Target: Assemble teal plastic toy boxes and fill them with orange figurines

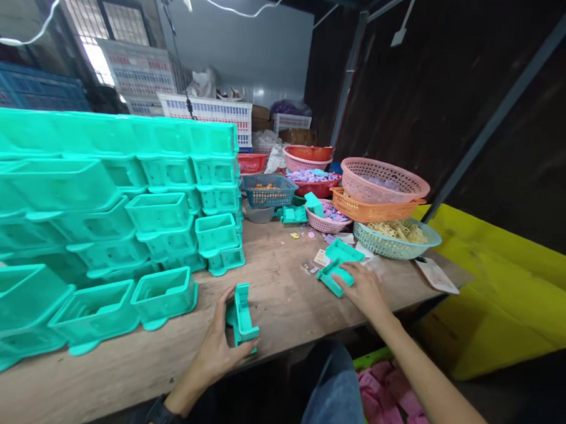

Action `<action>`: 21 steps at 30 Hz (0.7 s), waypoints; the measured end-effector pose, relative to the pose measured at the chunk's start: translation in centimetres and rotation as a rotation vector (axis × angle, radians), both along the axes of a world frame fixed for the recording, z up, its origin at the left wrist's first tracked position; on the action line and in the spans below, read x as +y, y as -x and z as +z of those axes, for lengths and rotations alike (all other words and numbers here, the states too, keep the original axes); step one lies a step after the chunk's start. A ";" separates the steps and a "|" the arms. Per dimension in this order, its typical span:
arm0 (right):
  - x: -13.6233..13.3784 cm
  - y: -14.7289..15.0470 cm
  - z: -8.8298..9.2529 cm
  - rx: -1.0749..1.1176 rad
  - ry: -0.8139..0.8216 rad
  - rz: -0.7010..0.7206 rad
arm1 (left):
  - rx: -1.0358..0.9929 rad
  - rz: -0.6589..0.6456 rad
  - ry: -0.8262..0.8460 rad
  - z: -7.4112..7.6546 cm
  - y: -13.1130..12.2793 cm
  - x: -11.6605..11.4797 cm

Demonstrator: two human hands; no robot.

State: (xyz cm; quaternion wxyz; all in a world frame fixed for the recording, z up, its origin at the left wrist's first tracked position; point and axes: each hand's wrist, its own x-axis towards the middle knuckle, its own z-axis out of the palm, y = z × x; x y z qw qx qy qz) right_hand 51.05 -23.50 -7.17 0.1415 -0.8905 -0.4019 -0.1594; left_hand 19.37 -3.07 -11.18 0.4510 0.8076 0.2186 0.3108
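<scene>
My left hand (221,347) wears a dark wristband and grips a turquoise plastic part (244,320) at the table's front edge, thumb on one side and fingers on the other. Farther right, my right hand (366,289) has its thumb and fingers on a second turquoise plastic part (329,278) lying on the table. Just behind that lies another turquoise piece (342,251), shaped like a shallow tray. Stacked turquoise plastic housings (164,294) fill the table's left side, in several rows and layers.
Baskets stand at the back right: a pink one (383,176) over an orange one (377,208) and a pale green one (389,245). A phone-like slab (435,273) lies at the table's right end. Below, a green container (373,356) holds pink pieces. Yellow sheeting (505,272) hangs right.
</scene>
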 end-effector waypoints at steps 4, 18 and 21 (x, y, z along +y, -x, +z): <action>-0.5 2.2 -1.5 0.023 0.090 0.077 | -0.041 0.001 0.035 0.2 0.0 -0.2; 1.6 11.3 1.6 -0.253 0.179 0.799 | 0.109 -0.052 0.133 0.3 2.9 0.0; 2.6 12.3 2.4 -0.138 0.154 0.833 | 0.111 -0.063 0.136 0.3 2.9 0.0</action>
